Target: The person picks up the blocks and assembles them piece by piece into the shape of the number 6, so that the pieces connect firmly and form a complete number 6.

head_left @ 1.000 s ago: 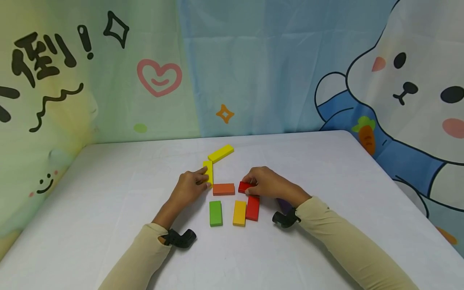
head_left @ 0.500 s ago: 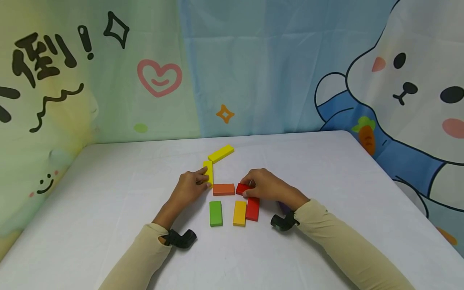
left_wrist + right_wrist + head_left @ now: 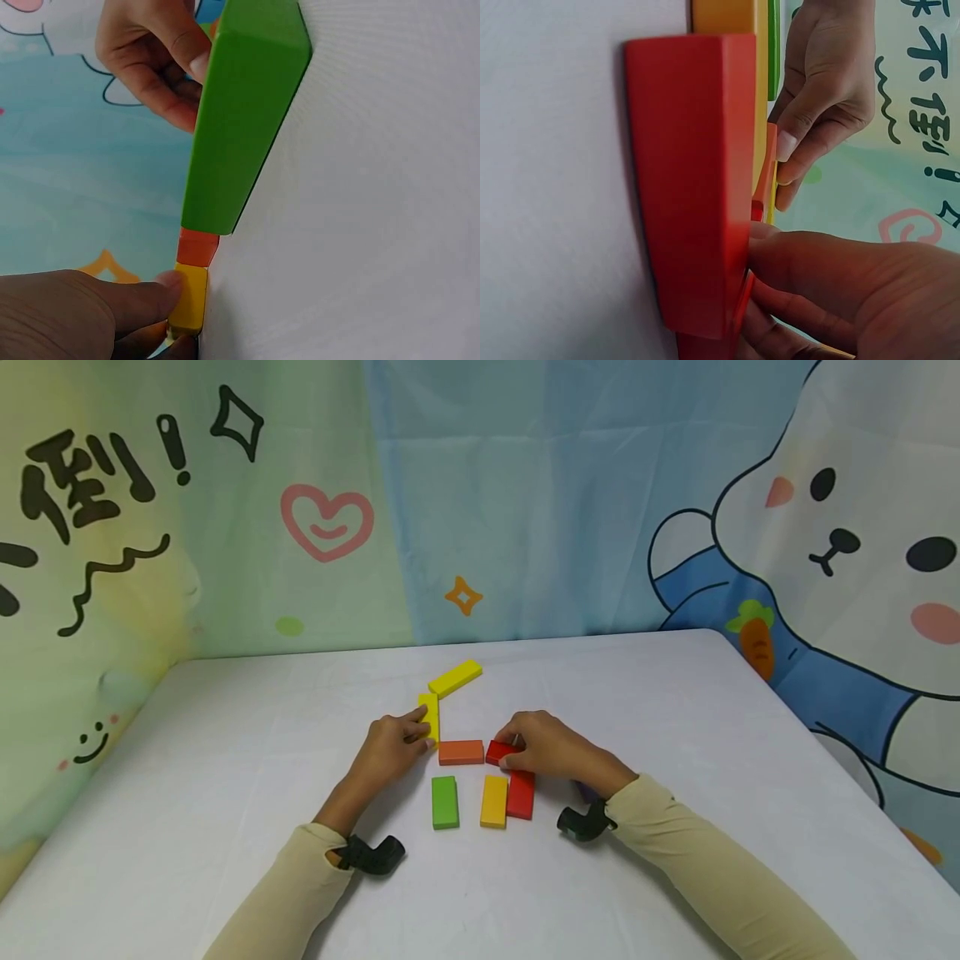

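On the white table, the left hand held the near yellow block between its thumb and bent fingers, with the thumb at the block's near end. The right hand pinched the small red block between thumb and fingers, with most of that block hidden by the hand. Between the two hands, the orange block lay crosswise, its left end against the near yellow block and its right end just beside the small red block. The far yellow block slanted away beyond the left hand, touching the near yellow block at a corner. Nearer the person, the green block lay apart from the amber block, which touched the long red block. The purple block lay by the right wrist, partly hidden.
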A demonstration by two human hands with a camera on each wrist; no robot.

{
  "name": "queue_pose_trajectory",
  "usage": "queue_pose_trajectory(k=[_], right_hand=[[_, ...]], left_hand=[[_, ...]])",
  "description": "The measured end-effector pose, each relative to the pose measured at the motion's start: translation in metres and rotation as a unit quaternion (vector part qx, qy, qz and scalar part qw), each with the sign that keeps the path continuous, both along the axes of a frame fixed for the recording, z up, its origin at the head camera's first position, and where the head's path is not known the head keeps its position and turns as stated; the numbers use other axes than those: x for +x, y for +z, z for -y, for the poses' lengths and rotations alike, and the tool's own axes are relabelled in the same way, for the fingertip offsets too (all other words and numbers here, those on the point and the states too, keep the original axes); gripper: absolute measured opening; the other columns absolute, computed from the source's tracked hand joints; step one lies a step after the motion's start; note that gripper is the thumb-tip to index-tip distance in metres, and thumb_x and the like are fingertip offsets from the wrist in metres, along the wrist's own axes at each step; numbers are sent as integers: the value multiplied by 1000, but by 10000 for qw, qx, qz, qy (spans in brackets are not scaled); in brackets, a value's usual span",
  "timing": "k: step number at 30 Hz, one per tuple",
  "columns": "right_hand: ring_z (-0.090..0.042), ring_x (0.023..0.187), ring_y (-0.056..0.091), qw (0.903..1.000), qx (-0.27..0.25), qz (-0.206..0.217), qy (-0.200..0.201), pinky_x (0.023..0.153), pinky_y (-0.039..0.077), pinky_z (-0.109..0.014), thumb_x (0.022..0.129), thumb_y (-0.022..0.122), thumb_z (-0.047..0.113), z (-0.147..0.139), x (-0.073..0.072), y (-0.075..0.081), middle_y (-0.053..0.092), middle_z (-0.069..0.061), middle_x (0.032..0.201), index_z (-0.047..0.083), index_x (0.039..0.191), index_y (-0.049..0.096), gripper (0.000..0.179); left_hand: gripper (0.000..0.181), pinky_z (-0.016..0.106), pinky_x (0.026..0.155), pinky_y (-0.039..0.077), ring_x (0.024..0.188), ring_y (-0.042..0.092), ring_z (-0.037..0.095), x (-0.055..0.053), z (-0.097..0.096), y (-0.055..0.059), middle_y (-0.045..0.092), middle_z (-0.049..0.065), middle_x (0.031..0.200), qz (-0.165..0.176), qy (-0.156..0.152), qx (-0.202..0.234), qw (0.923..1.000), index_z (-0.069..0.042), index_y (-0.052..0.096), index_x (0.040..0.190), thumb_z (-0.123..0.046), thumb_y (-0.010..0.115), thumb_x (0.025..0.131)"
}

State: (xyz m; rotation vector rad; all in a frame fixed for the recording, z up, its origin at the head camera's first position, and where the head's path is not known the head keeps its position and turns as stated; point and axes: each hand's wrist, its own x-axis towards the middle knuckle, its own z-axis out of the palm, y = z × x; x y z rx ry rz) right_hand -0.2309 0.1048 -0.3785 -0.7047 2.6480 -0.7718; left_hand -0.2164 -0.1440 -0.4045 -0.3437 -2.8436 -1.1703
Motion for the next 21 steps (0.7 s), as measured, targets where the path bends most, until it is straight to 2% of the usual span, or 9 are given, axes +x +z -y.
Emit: queue_pose_trajectory(k=[21], right_hand=[[-17,89,56,9998,7,-139,114,79,52,-27,84,78,15,0,1,-2,64,-3,100,3,119,70,37]], left_hand=[[31,41,101,44,130,47,29,0,0,-1,53,11,138,-25,10,32,10000,6,67,117,-4,71,88]])
